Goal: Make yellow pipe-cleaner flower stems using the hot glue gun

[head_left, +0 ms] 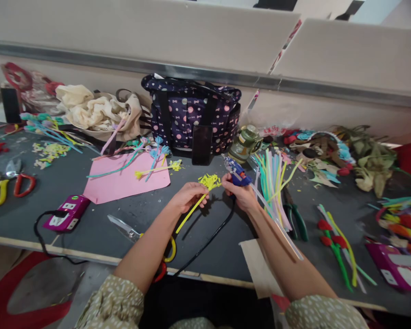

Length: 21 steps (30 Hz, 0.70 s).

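Observation:
My left hand (188,195) pinches a yellow pipe-cleaner flower (209,182) by its stem, which slants down toward the table's front edge. My right hand (242,195) grips a blue hot glue gun (236,173), its nozzle pointing up and left, away from the yellow flower head. A clear glue stick (277,221) runs back from the gun along my right forearm. The gun's black cord (208,242) drops over the table edge.
A navy dotted bag (192,114) stands behind, with a pink sheet (123,180) and finished flowers to its left. Bundled pipe cleaners (274,178), green pliers (296,217) and red flowers (332,240) lie right. Scissors (130,230) and a magenta power strip (66,212) lie left.

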Motion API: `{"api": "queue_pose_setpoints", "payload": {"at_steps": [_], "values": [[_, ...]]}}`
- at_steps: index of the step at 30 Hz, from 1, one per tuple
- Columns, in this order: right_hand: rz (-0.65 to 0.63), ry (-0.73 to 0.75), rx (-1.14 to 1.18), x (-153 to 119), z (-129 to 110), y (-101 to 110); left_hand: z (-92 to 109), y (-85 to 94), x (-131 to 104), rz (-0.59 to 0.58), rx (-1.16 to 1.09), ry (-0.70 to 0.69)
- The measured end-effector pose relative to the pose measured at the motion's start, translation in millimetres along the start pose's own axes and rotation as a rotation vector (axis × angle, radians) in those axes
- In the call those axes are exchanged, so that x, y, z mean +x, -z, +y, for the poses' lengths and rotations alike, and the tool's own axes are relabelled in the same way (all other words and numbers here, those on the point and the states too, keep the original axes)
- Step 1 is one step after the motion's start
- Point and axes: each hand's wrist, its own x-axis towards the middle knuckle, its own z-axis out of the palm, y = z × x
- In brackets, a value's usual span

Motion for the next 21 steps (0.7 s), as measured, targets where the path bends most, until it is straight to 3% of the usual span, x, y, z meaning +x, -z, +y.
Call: {"api": "queue_pose_setpoints", "payload": {"at_steps": [5,21], "values": [[-0.062,-0.019,-0.014,-0.9,0.8,1.8,-0.7,-0.8,-1.0,-0.052,0.021,0.052],[-0.065,-0.078,-0.111,-3.4,-1.1,-0.2,-3.8,1.1,-0.6,-0.101,0.063,0.051]]}}
